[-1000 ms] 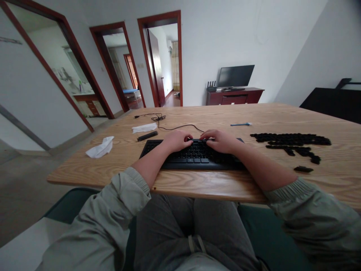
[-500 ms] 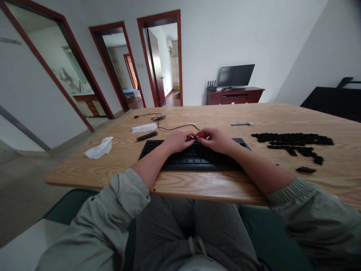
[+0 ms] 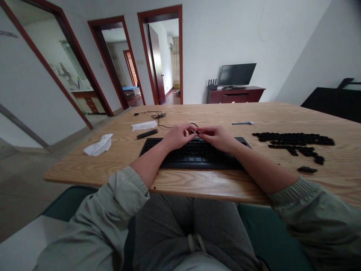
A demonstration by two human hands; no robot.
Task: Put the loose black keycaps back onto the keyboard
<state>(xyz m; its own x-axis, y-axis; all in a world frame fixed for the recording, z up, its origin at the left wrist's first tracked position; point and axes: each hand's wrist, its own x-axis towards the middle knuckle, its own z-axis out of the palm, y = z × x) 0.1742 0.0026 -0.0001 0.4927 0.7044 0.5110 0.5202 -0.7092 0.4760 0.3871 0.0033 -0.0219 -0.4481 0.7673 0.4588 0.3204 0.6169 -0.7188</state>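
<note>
1. Wooden tabletop (image 3: pixel 73 169) carries a black keyboard (image 3: pixel 194 159); above it, left hand (image 3: pixel 179 136) and right hand (image 3: pixel 217 138) pinch a small black keycap (image 3: pixel 197 132) between narrowly closed fingertips.
2. Slippery grip could drop it among the keys.

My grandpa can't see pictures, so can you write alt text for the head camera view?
A left hand and a right hand pinch a small black piece above a black keyboard on a wooden table. Rows of loose black keycaps lie to the right, and a crumpled white tissue lies to the left.
</note>
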